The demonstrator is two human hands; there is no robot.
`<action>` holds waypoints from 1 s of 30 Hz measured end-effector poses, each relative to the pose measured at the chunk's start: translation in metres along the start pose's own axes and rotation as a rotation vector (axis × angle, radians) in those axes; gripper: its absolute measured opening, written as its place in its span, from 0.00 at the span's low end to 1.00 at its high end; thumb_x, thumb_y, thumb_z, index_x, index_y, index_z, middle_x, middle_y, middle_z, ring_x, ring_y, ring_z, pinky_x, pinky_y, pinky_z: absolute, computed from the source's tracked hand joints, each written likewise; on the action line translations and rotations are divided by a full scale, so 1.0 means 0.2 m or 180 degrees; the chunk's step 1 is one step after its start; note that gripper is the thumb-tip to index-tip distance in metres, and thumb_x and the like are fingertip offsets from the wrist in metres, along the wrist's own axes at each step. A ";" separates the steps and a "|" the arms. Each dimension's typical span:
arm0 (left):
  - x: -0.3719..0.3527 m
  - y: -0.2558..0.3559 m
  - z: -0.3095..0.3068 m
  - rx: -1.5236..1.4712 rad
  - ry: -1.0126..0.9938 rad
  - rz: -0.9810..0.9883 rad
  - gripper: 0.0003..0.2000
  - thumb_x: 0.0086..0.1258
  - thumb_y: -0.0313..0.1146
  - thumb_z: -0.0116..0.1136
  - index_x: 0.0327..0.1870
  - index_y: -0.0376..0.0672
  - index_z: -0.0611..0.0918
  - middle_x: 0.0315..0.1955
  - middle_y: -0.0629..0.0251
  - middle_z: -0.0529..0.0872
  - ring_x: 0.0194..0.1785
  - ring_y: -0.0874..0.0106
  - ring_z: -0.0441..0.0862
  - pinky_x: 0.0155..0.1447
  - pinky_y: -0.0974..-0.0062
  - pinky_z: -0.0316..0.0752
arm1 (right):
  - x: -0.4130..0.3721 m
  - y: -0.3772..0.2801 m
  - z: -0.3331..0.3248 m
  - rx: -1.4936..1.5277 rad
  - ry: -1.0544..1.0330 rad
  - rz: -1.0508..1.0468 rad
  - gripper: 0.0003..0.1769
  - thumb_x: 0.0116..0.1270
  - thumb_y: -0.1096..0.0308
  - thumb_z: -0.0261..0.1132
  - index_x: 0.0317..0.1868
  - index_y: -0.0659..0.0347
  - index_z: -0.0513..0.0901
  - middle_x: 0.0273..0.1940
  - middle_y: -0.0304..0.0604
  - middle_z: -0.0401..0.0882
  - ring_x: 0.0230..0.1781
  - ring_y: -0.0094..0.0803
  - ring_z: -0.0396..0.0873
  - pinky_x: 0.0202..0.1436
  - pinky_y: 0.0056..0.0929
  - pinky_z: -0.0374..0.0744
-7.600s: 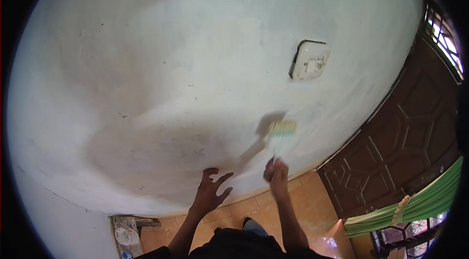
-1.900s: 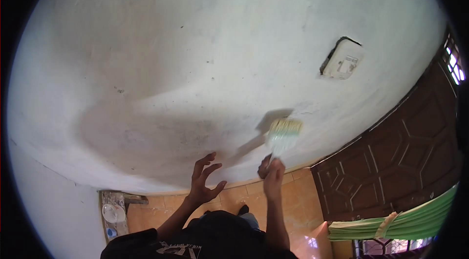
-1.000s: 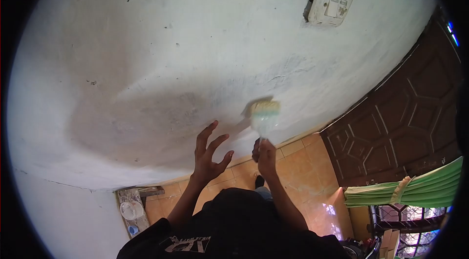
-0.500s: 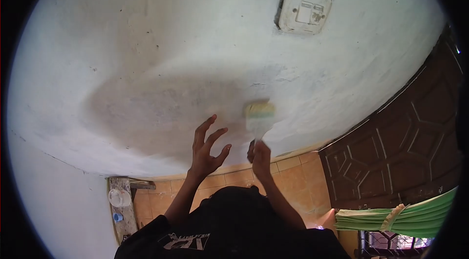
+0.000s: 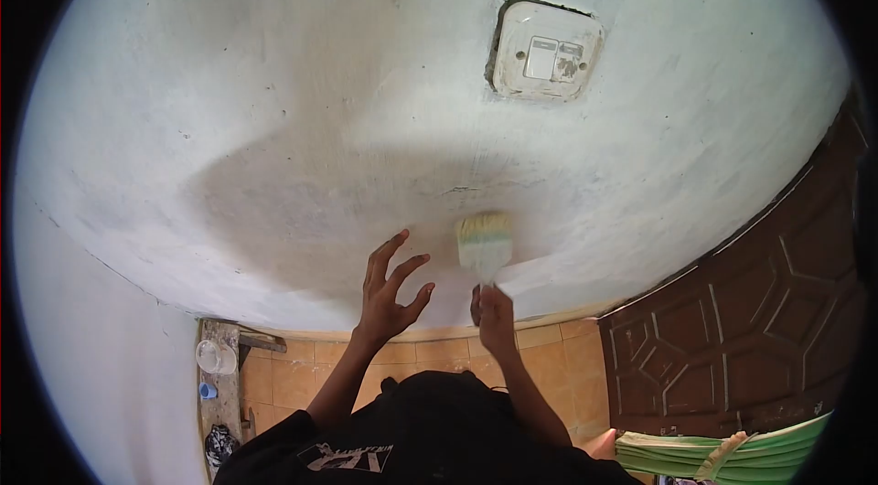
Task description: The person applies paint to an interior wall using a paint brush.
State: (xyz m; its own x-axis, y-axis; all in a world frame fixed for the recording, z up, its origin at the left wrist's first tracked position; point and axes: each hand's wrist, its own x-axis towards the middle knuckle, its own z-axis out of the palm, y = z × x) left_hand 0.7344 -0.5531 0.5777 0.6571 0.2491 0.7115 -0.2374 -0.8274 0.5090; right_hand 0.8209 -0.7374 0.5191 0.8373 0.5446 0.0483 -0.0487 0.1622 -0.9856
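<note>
A broad paintbrush (image 5: 484, 247) with pale bristles points up against the whitish wall (image 5: 640, 174), below the light switch. Wrapped round its handle is my right hand (image 5: 495, 313), fingers closed. To its left, my left hand (image 5: 391, 293) is raised with the fingers spread and holds nothing; it overlaps the lower part of the wall in this view. A grey shadow lies over the wall around both hands. Small cracks and flaking show just above the bristles.
A white light switch (image 5: 547, 53) sits in the wall at upper right. On a wooden bench (image 5: 219, 405) at lower left stand a clear tub (image 5: 216, 357) and a blue cup (image 5: 208, 391). A dark panelled door (image 5: 732, 320) and green curtain (image 5: 722, 453) are at right, above tiled floor (image 5: 558, 384).
The view has shifted, so the switch sits lower and further left. The brush and both hands appear lower in the picture; the right hand keeps its grip.
</note>
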 end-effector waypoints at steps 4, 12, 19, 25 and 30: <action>0.01 0.01 0.01 0.0011 -0.0047 -0.0032 0.24 0.56 0.29 0.73 0.56 0.48 0.82 0.70 0.53 0.69 0.70 0.51 0.69 0.68 0.55 0.70 | 0.17 -0.31 0.03 0.0071 -0.0216 -0.0363 0.28 0.79 0.40 0.48 0.34 0.58 0.71 0.21 0.28 0.62 0.18 0.13 0.57 0.21 0.17 0.56; 0.02 0.01 0.01 0.0125 -0.0031 -0.0084 0.24 0.55 0.29 0.73 0.56 0.49 0.82 0.70 0.53 0.69 0.70 0.51 0.69 0.68 0.55 0.70 | -0.02 0.21 0.02 0.0133 0.0215 0.0010 0.26 0.80 0.44 0.49 0.30 0.56 0.70 0.19 0.28 0.62 0.16 0.16 0.58 0.20 0.20 0.57; 0.03 0.00 0.00 0.0197 -0.0072 -0.0078 0.25 0.56 0.29 0.73 0.57 0.49 0.81 0.71 0.52 0.68 0.70 0.52 0.69 0.67 0.56 0.70 | 0.26 -0.34 0.04 0.0487 0.0014 -0.0589 0.27 0.81 0.46 0.47 0.27 0.56 0.66 0.17 0.29 0.60 0.15 0.15 0.56 0.18 0.21 0.55; 0.02 0.02 0.01 0.0394 -0.0121 -0.0177 0.26 0.56 0.31 0.73 0.59 0.50 0.81 0.72 0.53 0.65 0.70 0.52 0.68 0.68 0.55 0.70 | 0.01 0.19 -0.04 -0.0187 0.0193 0.0026 0.25 0.82 0.48 0.46 0.27 0.54 0.66 0.17 0.27 0.59 0.15 0.16 0.58 0.18 0.19 0.57; 0.01 0.04 0.03 0.0438 -0.0191 -0.0217 0.28 0.57 0.32 0.73 0.61 0.51 0.80 0.75 0.51 0.61 0.72 0.49 0.65 0.69 0.52 0.68 | 0.11 -0.30 -0.04 -0.0274 0.0221 -0.0650 0.29 0.79 0.41 0.48 0.30 0.59 0.69 0.18 0.28 0.61 0.16 0.16 0.57 0.20 0.21 0.55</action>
State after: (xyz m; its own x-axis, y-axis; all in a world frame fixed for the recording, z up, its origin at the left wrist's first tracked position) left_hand 0.7393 -0.5624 0.5805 0.7108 0.2801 0.6452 -0.0932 -0.8717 0.4810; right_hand 0.8476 -0.7422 0.5774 0.8606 0.4494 0.2398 0.1698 0.1907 -0.9668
